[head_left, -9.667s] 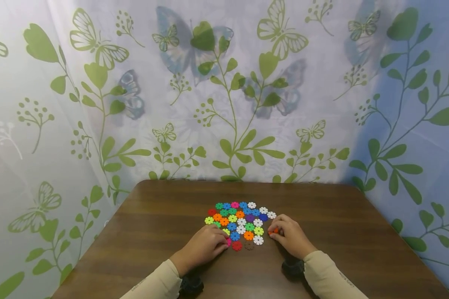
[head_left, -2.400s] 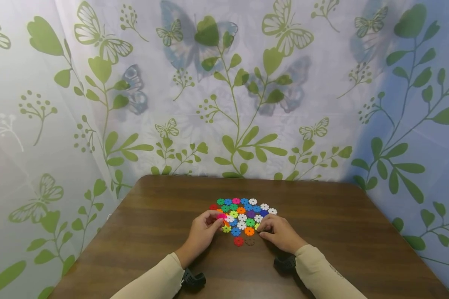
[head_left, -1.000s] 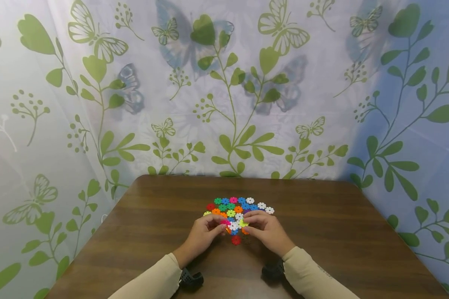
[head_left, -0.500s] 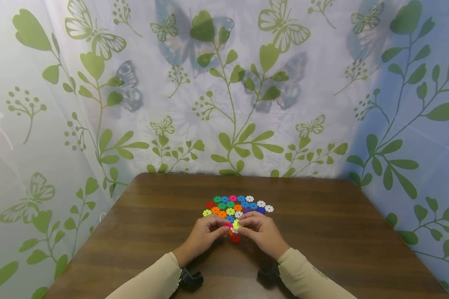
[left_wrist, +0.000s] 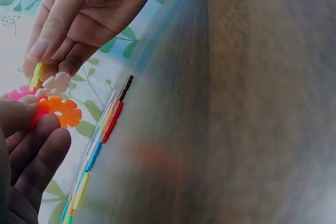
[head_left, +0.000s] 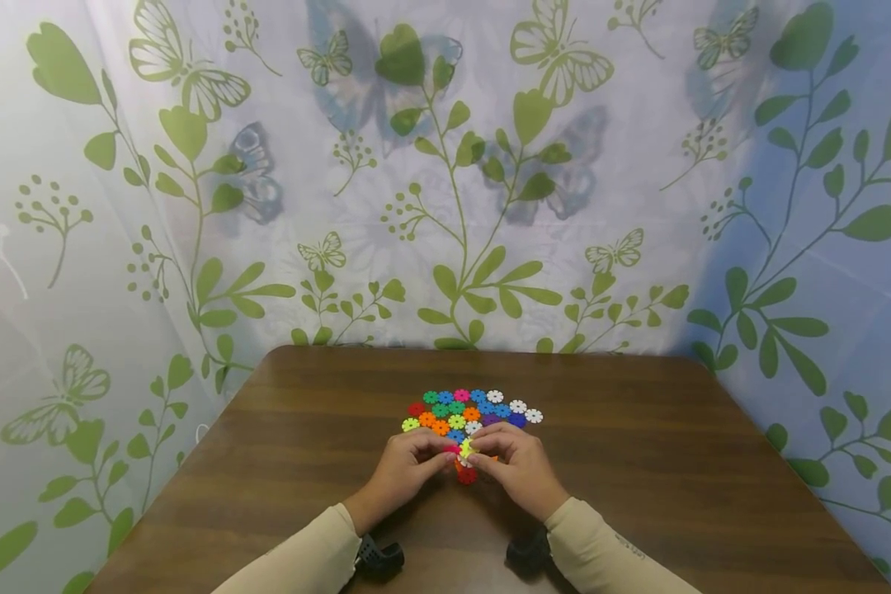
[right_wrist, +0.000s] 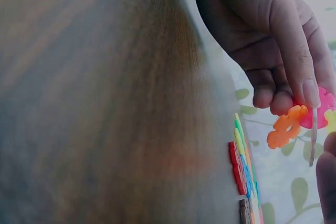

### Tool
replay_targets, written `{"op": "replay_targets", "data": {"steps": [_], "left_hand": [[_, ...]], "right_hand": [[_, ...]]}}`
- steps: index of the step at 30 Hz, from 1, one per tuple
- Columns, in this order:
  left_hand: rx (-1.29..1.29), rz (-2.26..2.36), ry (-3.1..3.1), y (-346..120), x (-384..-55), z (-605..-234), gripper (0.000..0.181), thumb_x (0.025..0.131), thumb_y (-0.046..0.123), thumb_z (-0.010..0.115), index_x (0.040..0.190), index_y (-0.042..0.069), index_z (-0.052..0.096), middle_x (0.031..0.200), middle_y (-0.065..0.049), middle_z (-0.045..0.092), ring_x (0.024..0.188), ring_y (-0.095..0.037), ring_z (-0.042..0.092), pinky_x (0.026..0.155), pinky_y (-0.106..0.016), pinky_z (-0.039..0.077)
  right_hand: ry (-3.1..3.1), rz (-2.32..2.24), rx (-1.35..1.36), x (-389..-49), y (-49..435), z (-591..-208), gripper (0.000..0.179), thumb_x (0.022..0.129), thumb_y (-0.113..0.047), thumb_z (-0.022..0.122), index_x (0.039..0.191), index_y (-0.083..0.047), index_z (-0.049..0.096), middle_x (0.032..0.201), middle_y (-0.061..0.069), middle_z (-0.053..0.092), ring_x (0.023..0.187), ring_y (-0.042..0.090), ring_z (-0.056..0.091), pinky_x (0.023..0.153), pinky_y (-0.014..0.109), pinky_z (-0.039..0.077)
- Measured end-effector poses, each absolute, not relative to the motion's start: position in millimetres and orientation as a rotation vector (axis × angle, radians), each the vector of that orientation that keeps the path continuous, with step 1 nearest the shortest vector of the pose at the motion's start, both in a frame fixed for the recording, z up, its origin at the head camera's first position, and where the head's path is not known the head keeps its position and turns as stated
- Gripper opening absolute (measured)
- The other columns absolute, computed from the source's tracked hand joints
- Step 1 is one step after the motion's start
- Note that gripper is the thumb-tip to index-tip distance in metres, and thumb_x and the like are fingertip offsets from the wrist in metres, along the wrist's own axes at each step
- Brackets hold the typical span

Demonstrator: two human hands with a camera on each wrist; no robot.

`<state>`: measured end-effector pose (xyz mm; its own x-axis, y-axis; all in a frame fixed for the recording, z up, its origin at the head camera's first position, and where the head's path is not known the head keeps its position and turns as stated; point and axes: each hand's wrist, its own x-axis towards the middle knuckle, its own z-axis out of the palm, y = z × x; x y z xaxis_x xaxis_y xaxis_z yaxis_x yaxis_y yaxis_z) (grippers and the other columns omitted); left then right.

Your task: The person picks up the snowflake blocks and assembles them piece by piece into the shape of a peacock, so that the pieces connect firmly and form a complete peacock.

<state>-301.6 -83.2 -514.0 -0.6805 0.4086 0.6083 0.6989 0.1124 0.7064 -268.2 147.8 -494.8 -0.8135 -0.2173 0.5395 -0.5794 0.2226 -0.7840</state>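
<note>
My left hand pinches a pink notched snowflake disc over the near side of the disc spread. Joined to it are an orange disc and a white disc. Between the thumb and fingers of my right hand is a yellow disc, which meets the cluster. Whether its slots are engaged I cannot tell. Just below the hands a red disc lies on the table. Both hands hide part of the spread.
Behind the hands, several loose discs lie flat in many colours, among them a white one and a green one. They rest on a brown wooden table. A patterned curtain hangs behind it.
Earlier my left hand picked up the pink disc and the orange one joined it. My right hand then took the yellow disc from the spread and moved left to the cluster.
</note>
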Motion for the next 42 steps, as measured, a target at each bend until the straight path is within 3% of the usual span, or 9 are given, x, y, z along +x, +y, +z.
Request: {"op": "replay_targets", "data": {"steps": [6,13,19,24,28,35,39,42], "left_hand": [[-1.112,-1.514,-2.114,-80.6,-298.3,-512.9,0.017,0.089,-0.005,0.082,0.103,0.004,0.081,0.092,-0.007,0.075,0.076,-0.016,0.07,0.069,-0.028,0.061],[-1.115,-1.488,-2.075,-77.1,-296.0,-511.8,0.017,0.087,-0.003,0.084,0.103,0.004,0.082,0.088,-0.004,0.075,0.07,-0.018,0.07,0.064,-0.024,0.06],[-1.105,-1.507,-2.061,-76.0,-291.8,-507.8,0.015,0.089,0.0,0.084,0.102,0.005,0.082,0.089,-0.003,0.075,0.07,-0.02,0.071,0.065,-0.025,0.06],[-1.035,-1.674,-2.097,-74.6,-291.9,-506.8,0.013,0.093,0.002,0.08,0.106,0.005,0.081,0.091,-0.007,0.076,0.074,-0.027,0.074,0.07,-0.034,0.063],[-0.92,-1.936,-2.087,-78.9,-297.4,-509.3,0.015,0.096,0.003,0.077,0.11,0.0,0.078,0.094,-0.014,0.076,0.077,-0.041,0.074,0.073,-0.044,0.063],[-0.712,-2.127,-2.024,-84.8,-302.8,-510.0,0.018,0.096,0.0,0.077,0.112,-0.007,0.075,0.094,-0.024,0.073,0.079,-0.044,0.072,0.075,-0.046,0.063],[-0.621,-2.192,-1.996,-85.9,-304.6,-511.1,0.019,0.096,0.0,0.077,0.112,-0.008,0.073,0.095,-0.026,0.072,0.08,-0.043,0.072,0.078,-0.044,0.063],[-0.604,-2.214,-1.977,-85.9,-305.8,-512.6,0.02,0.097,-0.002,0.075,0.115,-0.009,0.072,0.097,-0.028,0.072,0.082,-0.044,0.072,0.08,-0.044,0.062]], "right_hand": [[-2.216,1.555,0.706,-265.6,146.7,-496.5,0.013,0.086,0.008,0.083,0.097,0.002,0.08,0.105,0.014,0.073,0.098,0.032,0.068,0.075,0.037,0.063],[-2.256,1.618,0.695,-268.4,149.5,-496.0,0.01,0.088,-0.009,0.087,0.098,-0.01,0.084,0.102,0.001,0.074,0.095,0.024,0.07,0.078,0.031,0.062],[-2.224,1.679,0.71,-269.1,150.3,-497.5,0.01,0.089,-0.01,0.087,0.098,-0.01,0.084,0.102,0.001,0.074,0.095,0.024,0.071,0.078,0.034,0.062],[-2.122,1.674,0.717,-267.9,150.4,-495.6,0.021,0.089,0.002,0.083,0.109,0.0,0.078,0.112,0.017,0.072,0.095,0.031,0.073,0.076,0.038,0.063],[-2.1,1.59,0.65,-272.2,156.5,-497.9,0.026,0.095,-0.006,0.081,0.12,-0.005,0.076,0.116,0.014,0.072,0.098,0.026,0.071,0.082,0.036,0.062],[-2.293,1.26,0.515,-280.6,171.2,-507.3,0.02,0.089,0.0,0.084,0.108,-0.008,0.08,0.111,0.004,0.072,0.096,0.026,0.068,0.082,0.045,0.059],[-2.476,1.083,0.626,-282.1,175.0,-510.2,0.012,0.088,-0.003,0.086,0.099,-0.007,0.081,0.111,0.001,0.071,0.107,0.028,0.064,0.093,0.052,0.052],[-2.554,0.982,0.732,-281.6,175.9,-511.6,0.011,0.089,-0.006,0.085,0.099,-0.007,0.081,0.112,0.002,0.07,0.109,0.03,0.062,0.094,0.053,0.049]]}}
